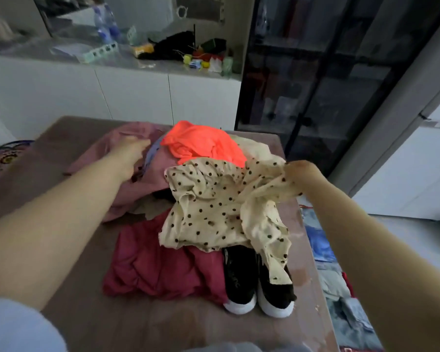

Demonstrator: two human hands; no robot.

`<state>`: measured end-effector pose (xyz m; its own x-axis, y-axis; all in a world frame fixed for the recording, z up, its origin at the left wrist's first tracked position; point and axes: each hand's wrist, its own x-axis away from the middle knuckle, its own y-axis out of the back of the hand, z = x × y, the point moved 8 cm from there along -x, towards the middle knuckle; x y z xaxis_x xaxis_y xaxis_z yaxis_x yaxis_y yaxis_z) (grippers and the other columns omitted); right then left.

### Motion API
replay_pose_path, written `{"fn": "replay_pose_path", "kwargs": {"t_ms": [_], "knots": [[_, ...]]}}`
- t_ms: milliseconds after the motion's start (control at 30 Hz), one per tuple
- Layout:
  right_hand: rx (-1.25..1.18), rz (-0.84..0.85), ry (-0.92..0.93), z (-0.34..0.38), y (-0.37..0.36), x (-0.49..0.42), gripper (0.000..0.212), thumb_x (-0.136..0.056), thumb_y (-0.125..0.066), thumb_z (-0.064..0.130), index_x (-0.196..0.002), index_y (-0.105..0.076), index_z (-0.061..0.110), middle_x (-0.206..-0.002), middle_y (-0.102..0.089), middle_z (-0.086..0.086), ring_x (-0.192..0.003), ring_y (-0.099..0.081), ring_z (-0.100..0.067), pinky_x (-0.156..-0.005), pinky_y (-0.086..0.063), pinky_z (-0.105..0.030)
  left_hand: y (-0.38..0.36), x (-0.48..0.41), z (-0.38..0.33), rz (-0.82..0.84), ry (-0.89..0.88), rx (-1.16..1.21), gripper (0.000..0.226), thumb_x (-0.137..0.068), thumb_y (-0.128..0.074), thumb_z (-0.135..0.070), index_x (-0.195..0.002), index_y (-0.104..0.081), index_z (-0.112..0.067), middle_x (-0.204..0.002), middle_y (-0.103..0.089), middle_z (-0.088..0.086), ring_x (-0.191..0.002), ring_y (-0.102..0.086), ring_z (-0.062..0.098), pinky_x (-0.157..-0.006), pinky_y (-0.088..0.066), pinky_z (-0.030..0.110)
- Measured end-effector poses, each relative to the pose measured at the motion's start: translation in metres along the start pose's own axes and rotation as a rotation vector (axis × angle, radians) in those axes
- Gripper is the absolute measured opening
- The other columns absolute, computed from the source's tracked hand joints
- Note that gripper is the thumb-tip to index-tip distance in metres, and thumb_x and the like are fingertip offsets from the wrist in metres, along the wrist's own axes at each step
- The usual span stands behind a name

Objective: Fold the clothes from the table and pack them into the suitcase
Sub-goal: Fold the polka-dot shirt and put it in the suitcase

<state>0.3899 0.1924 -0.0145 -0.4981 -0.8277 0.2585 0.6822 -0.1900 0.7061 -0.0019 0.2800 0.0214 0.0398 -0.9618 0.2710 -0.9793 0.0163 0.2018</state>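
Nearest the lens, at bottom left, a pale sleeve [15, 326] is being shown, with a bare forearm reaching out from it over the brown table [137, 323]. Past the table's left edge a patterned rug [5, 156] is being glimpsed on the floor. On the far left part of the table the pink garment [94, 158] is being touched by the left hand [128, 154]; its fingers are being blurred and partly hidden, so pressing versus pinching cannot be told. Near the middle of the table the dark red garment [163, 265] is being left crumpled. At the far middle the orange garment [201, 143] is being carried on top of the heap, just beside the pink garment. Over the heap's centre the polka-dot garment [214, 207] is being draped, overlapping the orange garment, the dark red garment and the black shoes [259, 283] with white soles. Its right edge is being pinched in a bunch and held up off the table by the right hand [300, 171], fingers curled round the cloth. Lower down, beside the table's right edge, blue and grey fabric [320, 240] is being seen; whether that is the suitcase cannot be told. Behind on the right a dark cabinet [315, 85] is being seen
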Motion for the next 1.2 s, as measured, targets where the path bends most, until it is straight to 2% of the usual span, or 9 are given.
{"fn": "replay_pose_path", "kwargs": {"t_ms": [67, 167, 300, 400, 567, 700, 900, 1033, 1200], "knots": [[0.088, -0.013, 0.040, -0.009, -0.012, -0.001, 0.023, -0.090, -0.055, 0.017, -0.109, -0.060, 0.007, -0.094, -0.057, -0.007, -0.089, -0.058, -0.029, -0.065, -0.043, -0.027, -0.008, 0.005, 0.026, 0.041, -0.046, -0.250, 0.022, -0.088, -0.059, -0.032, -0.075, -0.054, -0.016, -0.067, -0.056, 0.002, -0.071, -0.053, 0.014, -0.056, -0.035, 0.023], [0.145, 0.042, 0.163, -0.002, -0.035, 0.022, 0.012, -0.080, -0.058, 0.019, -0.091, -0.063, 0.016, -0.091, -0.048, 0.006, -0.077, -0.053, -0.020, -0.058, -0.037, -0.024, -0.027, 0.027, 0.068, 0.217, 0.029, -0.556, 0.045, -0.075, -0.071, -0.051, -0.083, -0.068, -0.007, -0.074, -0.059, 0.003, -0.063, -0.052, 0.014, -0.055, -0.038, 0.026], [0.311, 0.199, 0.422, 0.031, -0.092, 0.049, 0.037, -0.085, -0.062, 0.015, -0.122, -0.059, 0.019, -0.132, -0.049, -0.003, -0.110, -0.054, -0.022, -0.085, -0.044, -0.027, -0.054, 0.050, 0.120, 0.335, 0.070, -1.016, 0.101, -0.061, -0.066, -0.073, -0.135, -0.042, -0.008, -0.136, -0.047, 0.010, -0.123, -0.046, 0.023, -0.100, -0.040, 0.034], [0.293, 0.248, 0.524, 0.059, -0.124, 0.053, 0.056, -0.086, -0.060, 0.016, -0.138, -0.041, 0.020, -0.142, -0.039, -0.008, -0.122, -0.045, -0.027, -0.100, -0.040, -0.036, -0.069, 0.046, 0.118, 0.251, -0.110, -1.199, 0.092, -0.073, -0.064, -0.060, -0.144, -0.024, -0.015, -0.143, -0.033, 0.009, -0.132, -0.029, 0.029, -0.107, -0.026, 0.035], [0.340, 0.133, 0.455, 0.081, -0.131, 0.026, 0.080, -0.087, -0.059, 0.015, -0.150, -0.010, 0.027, -0.155, -0.011, -0.007, -0.110, -0.056, -0.029, -0.075, -0.050, -0.038, -0.060, 0.031, 0.099, 0.210, -0.222, -0.769, 0.022, -0.086, -0.054, -0.012, -0.108, -0.057, -0.016, -0.114, -0.062, 0.009, -0.109, -0.056, 0.029, -0.084, -0.042, 0.030], [0.667, 0.261, 0.588, 0.093, -0.166, 0.028, 0.100, -0.084, -0.068, 0.034, -0.147, 0.009, 0.042, -0.158, 0.009, 0.000, -0.117, -0.054, -0.028, -0.076, -0.051, -0.038, -0.045, 0.025, 0.079, 0.159, -0.276, -0.573, 0.023, -0.092, -0.046, 0.000, -0.108, -0.063, -0.003, -0.101, -0.062, 0.004, -0.095, -0.056, 0.017, -0.066, -0.034, 0.020], [0.548, 0.228, 0.620, 0.101, -0.168, 0.020, 0.048, -0.094, -0.055, 0.029, -0.139, -0.043, 0.020, -0.153, -0.016, -0.004, -0.121, -0.049, -0.028, -0.084, -0.044, -0.035, -0.017, 0.008, 0.054, 0.097, -0.258, -0.265, 0.034, -0.094, -0.041, 0.005, -0.118, -0.060, -0.008, -0.113, -0.062, 0.007, -0.102, -0.056, 0.016, -0.083, -0.044, 0.020], [0.172, 0.139, 0.630, 0.122, -0.118, 0.018, 0.027, -0.085, -0.068, 0.025, -0.094, -0.066, 0.000, -0.110, -0.048, -0.006, -0.096, -0.053, -0.025, -0.075, -0.036, -0.026, -0.003, -0.006, 0.046, -0.021, -0.264, -0.397, 0.031, -0.094, -0.042, 0.001, -0.120, -0.058, -0.007, -0.113, -0.062, 0.009, -0.103, -0.054, 0.019, -0.085, -0.040, 0.028], [0.144, 0.185, 0.509, 0.141, -0.070, 0.008, 0.033, -0.083, -0.069, 0.027, -0.068, -0.056, 0.000, -0.060, -0.041, -0.004, -0.049, -0.033, -0.014, -0.050, -0.028, -0.026, -0.008, -0.011, 0.049, -0.022, -0.205, -0.370, 0.024, -0.095, -0.042, -0.003, -0.110, -0.060, -0.008, -0.103, -0.062, 0.011, -0.094, -0.055, 0.021, -0.078, -0.039, 0.027]]}}
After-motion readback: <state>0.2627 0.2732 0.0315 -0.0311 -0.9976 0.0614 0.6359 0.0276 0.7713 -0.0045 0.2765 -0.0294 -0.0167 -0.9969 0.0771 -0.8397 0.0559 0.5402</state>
